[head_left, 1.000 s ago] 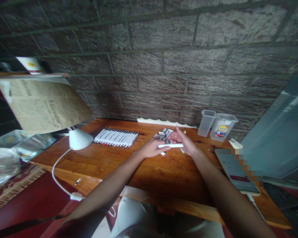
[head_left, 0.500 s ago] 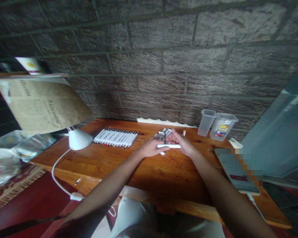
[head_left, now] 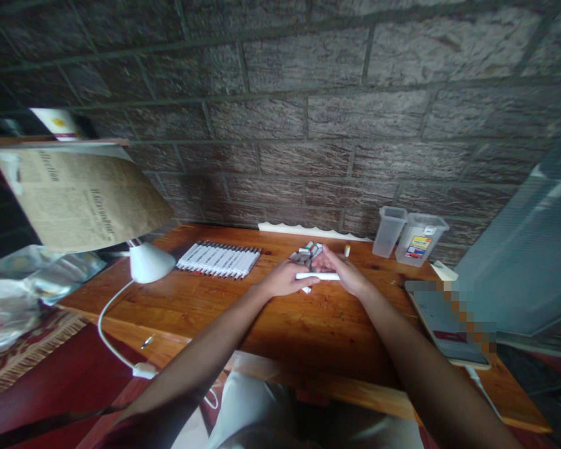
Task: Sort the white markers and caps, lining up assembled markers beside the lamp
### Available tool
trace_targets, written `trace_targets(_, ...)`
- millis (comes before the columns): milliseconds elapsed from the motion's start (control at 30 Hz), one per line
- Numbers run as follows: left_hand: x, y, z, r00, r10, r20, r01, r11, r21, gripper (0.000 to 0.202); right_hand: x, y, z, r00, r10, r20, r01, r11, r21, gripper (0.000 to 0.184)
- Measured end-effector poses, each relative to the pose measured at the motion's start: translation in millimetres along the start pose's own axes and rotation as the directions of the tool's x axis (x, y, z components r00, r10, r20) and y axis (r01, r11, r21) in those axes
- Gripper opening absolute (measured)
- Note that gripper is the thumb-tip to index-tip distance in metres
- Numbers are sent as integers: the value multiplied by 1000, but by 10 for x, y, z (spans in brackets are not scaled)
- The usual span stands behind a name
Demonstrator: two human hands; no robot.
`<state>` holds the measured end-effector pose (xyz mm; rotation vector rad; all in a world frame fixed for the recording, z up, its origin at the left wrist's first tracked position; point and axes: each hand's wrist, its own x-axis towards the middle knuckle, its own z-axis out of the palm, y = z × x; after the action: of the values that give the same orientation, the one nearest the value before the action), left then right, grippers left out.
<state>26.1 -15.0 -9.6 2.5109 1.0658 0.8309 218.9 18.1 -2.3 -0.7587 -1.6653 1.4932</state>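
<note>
A white marker (head_left: pixel 315 275) lies level across both my hands over the middle of the wooden desk. My left hand (head_left: pixel 287 279) grips its left end, thumb along the barrel. At its right end, my right hand (head_left: pixel 349 274) is curled against it, with fingers pointing up and inward; part of that grip is hidden. Just behind the hands is a small heap of short pieces (head_left: pixel 303 251), grey and white with some green, partly covered by my fingers. A short white piece with a yellow end (head_left: pixel 346 251) stands apart to the right.
White markers (head_left: pixel 219 260) lie in a row at left, beside a lamp (head_left: pixel 149 263). Two clear plastic containers (head_left: pixel 389 232) stand at back right. A tablet (head_left: pixel 442 324) with a cable lies at right. A white wavy strip (head_left: pixel 308 231) runs along the brick wall.
The right hand's fingers have shifted very slightly. Both hands stay at the marker, and everything else keeps its place.
</note>
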Motion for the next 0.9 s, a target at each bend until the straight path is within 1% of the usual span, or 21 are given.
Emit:
trace_targets(167, -4, 0, -5, 1000, -5, 1, 5, 1000, 5, 39, -2, 4, 2, 1000, -7, 5, 7, 1000, 10, 54)
trace_targets(433, -1, -18, 2, 1000, 3, 12, -3, 999, 38, 41, 16, 33, -4, 1000, -20, 13, 21, 999, -34, 56)
trace_targets(733, -5, -32, -3, 999, 20, 30, -22, 999, 50, 41, 1, 22, 3, 999, -36, -6, 35, 995, -98, 55)
trace_targets(900, -9, -44, -3, 999, 12, 31, -14, 998, 56, 41, 5, 27, 2, 998, -57, -9, 54, 985, -166, 56)
